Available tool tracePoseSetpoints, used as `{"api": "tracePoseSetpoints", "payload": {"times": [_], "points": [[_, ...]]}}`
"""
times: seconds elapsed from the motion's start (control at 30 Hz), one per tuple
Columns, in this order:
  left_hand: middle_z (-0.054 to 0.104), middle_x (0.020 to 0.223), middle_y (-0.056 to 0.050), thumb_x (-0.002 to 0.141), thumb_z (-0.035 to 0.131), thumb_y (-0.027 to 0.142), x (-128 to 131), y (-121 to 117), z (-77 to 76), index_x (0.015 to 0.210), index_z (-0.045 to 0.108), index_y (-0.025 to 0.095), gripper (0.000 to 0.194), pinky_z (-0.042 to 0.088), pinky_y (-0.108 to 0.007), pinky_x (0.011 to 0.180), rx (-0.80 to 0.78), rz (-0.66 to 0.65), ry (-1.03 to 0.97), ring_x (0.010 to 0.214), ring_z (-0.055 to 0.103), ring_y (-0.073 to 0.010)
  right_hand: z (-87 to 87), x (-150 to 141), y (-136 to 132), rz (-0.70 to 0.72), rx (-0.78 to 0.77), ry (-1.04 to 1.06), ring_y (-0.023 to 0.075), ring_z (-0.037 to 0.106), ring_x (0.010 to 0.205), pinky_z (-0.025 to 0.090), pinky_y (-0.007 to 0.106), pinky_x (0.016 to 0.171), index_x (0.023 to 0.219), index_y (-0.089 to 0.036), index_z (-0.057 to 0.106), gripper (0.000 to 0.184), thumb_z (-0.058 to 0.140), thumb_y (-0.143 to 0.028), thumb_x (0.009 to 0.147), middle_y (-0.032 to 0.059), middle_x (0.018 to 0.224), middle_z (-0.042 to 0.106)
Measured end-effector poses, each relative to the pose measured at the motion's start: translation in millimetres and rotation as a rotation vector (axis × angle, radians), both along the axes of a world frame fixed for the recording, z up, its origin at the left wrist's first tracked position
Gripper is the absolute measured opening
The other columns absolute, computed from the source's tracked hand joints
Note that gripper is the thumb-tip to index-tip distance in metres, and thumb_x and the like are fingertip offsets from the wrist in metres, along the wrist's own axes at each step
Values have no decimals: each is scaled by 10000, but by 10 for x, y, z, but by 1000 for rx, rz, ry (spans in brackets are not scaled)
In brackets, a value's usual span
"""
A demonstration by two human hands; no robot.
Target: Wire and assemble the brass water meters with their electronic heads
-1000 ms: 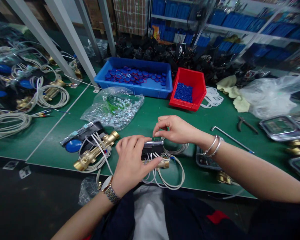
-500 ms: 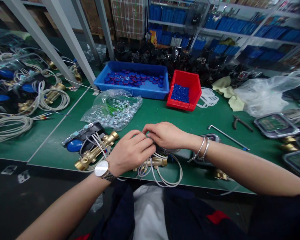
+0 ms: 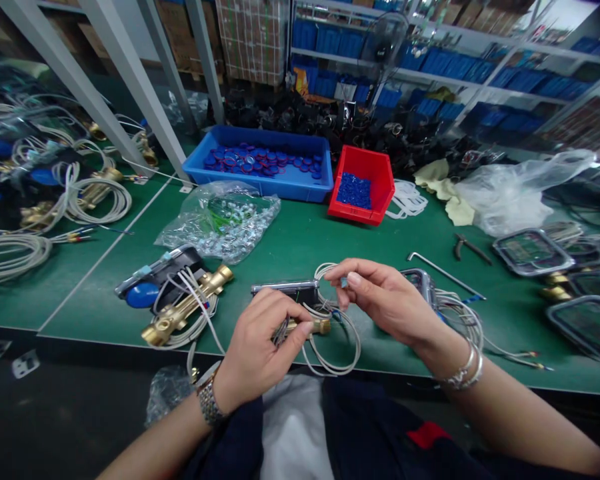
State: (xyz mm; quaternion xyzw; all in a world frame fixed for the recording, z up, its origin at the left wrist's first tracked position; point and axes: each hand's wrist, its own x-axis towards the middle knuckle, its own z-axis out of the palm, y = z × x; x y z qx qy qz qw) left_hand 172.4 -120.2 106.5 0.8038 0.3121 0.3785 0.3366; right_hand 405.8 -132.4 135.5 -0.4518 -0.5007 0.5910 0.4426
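My right hand (image 3: pixel 387 300) is raised over the table and pinches a small light-blue piece (image 3: pixel 344 283) between thumb and fingertips. Curled round some thin grey cables (image 3: pixel 281 331), my left hand (image 3: pixel 266 347) rests at a brass-bodied meter (image 3: pixel 321 327). That meter's dark box (image 3: pixel 305 292) has a clear lid and stands on edge behind the left fingers, which partly hide it. A loop of pale cable (image 3: pixel 356 347) lies to its right. On the left lies another brass meter (image 3: pixel 185 319) with a blue round cap (image 3: pixel 143 295).
A clear bag of small light-blue parts (image 3: pixel 230 230) lies behind the meters. Beyond it stand a blue tray (image 3: pixel 260 189) of blue discs and a red bin (image 3: pixel 380 200) of blue bits. To the right are a hex key (image 3: pixel 445 275), pliers (image 3: pixel 473 249) and more meters (image 3: pixel 533 252).
My hands were together over the meter and have parted. The right hand has moved right, now showing a light-blue piece in its fingertips. My left hand has dropped lower, uncovering the dark box.
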Motion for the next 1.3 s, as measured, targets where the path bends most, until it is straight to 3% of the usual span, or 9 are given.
{"api": "tracePoseSetpoints", "payload": {"times": [0.13,0.27,0.4,0.67,0.97,1.3], "points": [[677,850,-17,934,630,195,59,-27,-13,889,650,212,52,460,-336,769,-29,122,-35,813,593,-171,-185,-90,-165,-149,-64,202,136,640,851,556,273,803,1179,-268,710,329,800,-307,865,39,1068,700],[623,800,4,927,622,183,103,-18,-9,853,617,210,78,450,-311,718,-28,175,-71,753,562,-146,-275,-166,-195,-208,-157,341,153,692,938,592,310,893,997,-246,704,291,881,-257,767,27,1025,738],[605,779,9,924,622,184,116,-18,-4,847,613,205,81,446,-319,733,16,220,-56,745,555,-144,-292,-192,-197,-157,-206,376,166,715,881,603,257,694,981,-227,751,265,886,-267,756,54,1028,761],[614,771,0,906,634,182,125,-22,5,835,606,199,78,435,-335,721,118,243,-4,742,552,-156,-292,-201,-190,-106,-195,382,139,632,822,540,249,685,1175,-250,751,360,824,-318,829,87,1195,747],[627,746,-6,855,655,147,138,-13,-2,797,586,193,102,441,-339,703,270,266,23,733,562,-168,-291,-242,-207,-65,-182,476,110,626,836,522,196,744,1198,-211,744,292,747,-273,912,111,1231,743],[635,726,-8,835,670,126,144,-14,-23,791,599,190,105,437,-351,698,313,248,32,724,568,-181,-291,-263,-243,-18,-163,528,83,655,882,517,146,801,1215,-194,731,271,704,-212,946,117,1251,739]]}}
